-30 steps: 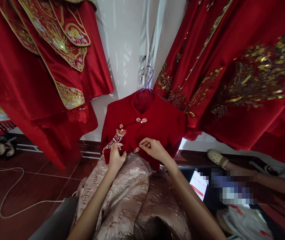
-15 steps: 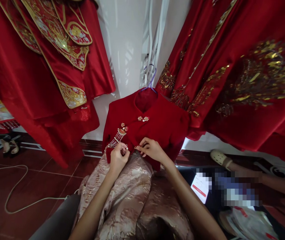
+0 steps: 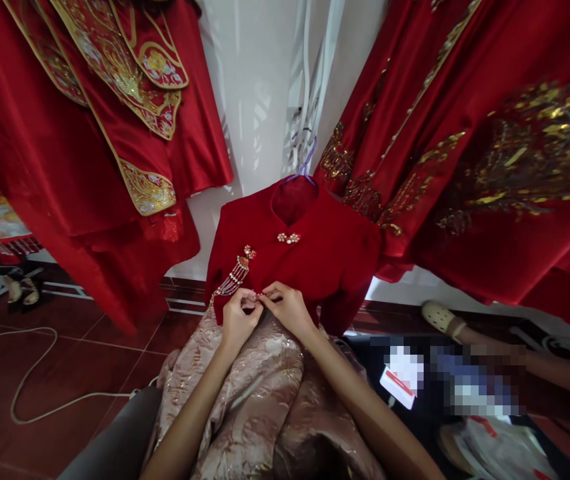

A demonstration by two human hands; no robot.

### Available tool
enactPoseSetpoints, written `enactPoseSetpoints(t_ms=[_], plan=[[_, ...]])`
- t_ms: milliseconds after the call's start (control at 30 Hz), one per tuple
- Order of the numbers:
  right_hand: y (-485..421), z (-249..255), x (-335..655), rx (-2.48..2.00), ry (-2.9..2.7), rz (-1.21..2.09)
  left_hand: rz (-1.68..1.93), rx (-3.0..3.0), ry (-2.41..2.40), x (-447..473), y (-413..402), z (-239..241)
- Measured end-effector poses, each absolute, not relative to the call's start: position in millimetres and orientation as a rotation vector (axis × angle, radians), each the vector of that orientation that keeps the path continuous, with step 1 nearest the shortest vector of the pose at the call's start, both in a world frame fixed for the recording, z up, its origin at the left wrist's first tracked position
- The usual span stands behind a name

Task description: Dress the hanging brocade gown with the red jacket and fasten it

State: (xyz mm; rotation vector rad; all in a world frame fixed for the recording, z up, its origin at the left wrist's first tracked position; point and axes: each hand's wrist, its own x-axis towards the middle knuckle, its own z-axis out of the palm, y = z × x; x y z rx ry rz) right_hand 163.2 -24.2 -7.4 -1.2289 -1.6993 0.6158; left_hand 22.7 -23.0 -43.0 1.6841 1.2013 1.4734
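Observation:
A red jacket (image 3: 335,240) hangs on a purple hanger (image 3: 307,165), its lower part across a pinkish brocade skirt (image 3: 259,400) on my lap. A pair of flower-shaped beaded buttons (image 3: 289,238) sits below the collar, and a beaded tassel ornament (image 3: 239,270) is at the jacket's left. My left hand (image 3: 239,323) pinches at the jacket's hem with thumb and forefinger. My right hand (image 3: 289,308) is closed too, its fingertips meeting the left ones around a tiny clasp piece (image 3: 259,297), mostly hidden by the fingers.
Red embroidered garments (image 3: 165,133) hang at left and sequined red ones (image 3: 465,200) at right. A lit phone (image 3: 401,380) lies on a dark surface by a plastic bag (image 3: 507,447). A person's foot in a cream clog (image 3: 442,320) is at right. A white cable (image 3: 39,380) crosses the tiled floor.
My right hand has moved left, bringing its fingertips from a small gap to contact with my left hand's. My left hand has barely shifted. The lit phone's screen has changed.

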Motion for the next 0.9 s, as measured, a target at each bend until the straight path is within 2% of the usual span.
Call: enactPoseSetpoints(t_ms=[667,900], plan=[[-26.2,-19.6,160.0,-1.231,-1.767,0.458,1.447,1.584,1.130,12.7,-21.2,-50.4],[-27.5,-9.8,163.1,-1.266,-1.831,0.407,1.508,1.596,1.121,14.8,-25.3,-45.9]])
